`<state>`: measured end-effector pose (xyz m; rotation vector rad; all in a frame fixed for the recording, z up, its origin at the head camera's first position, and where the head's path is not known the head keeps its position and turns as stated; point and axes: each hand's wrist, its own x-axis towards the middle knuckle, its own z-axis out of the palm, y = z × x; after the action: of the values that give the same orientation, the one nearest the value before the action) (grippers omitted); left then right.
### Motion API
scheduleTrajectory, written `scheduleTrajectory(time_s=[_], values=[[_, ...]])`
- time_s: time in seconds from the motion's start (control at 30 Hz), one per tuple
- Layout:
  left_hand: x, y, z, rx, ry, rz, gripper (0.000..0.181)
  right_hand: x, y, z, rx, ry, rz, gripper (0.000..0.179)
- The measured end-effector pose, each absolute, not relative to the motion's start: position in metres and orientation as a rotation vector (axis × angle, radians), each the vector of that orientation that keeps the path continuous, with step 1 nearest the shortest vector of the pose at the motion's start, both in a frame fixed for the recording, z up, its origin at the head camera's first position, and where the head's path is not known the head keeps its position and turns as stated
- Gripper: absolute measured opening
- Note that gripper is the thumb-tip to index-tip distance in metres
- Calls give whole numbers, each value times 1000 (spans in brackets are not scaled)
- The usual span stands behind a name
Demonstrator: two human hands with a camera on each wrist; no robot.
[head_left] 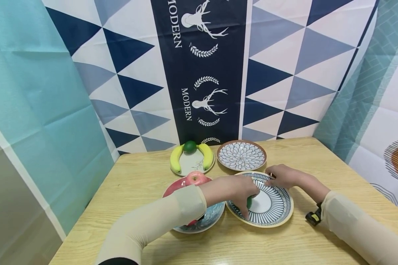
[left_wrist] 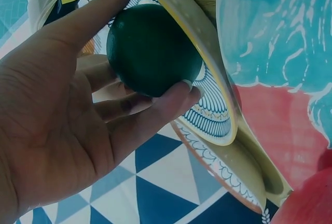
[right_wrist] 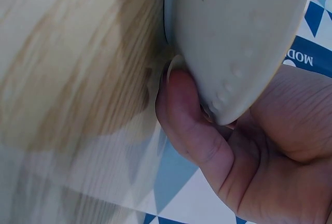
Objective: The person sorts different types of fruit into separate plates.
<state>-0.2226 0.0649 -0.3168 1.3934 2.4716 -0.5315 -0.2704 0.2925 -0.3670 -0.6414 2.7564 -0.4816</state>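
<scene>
My left hand holds a dark green round fruit over the blue-and-white striped plate. In the left wrist view its fingers curl around the fruit, with the thumb up near the yellow rim. On the plate's far right side my right hand grips the rim. The right wrist view shows a curled finger under the plate's pale outer side. Much of the fruit is hidden by the left hand in the head view.
Left of the striped plate stands a red-and-blue plate with a red apple, partly under my left arm. Behind are a pale plate with two bananas and another green fruit, and a brown-rimmed flower-patterned plate.
</scene>
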Motion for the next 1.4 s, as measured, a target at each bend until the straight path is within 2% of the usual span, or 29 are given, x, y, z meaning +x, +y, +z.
scheduleTrajectory(time_s=[0.4,0.57,1.1,1.4], values=[[-225,62,-298,1346,2501,-461,85,-269,292,-364,-677,2752,-487,19],[-231,54,-281,1337,2558,-347,90,-271,292,-364,-665,2750,-480,19],[-270,6,-254,1290,2698,-110,69,-270,291,-365,-624,2757,-471,22],[-308,-23,-251,1180,2800,-36,65,-271,290,-364,-601,2748,-465,22]])
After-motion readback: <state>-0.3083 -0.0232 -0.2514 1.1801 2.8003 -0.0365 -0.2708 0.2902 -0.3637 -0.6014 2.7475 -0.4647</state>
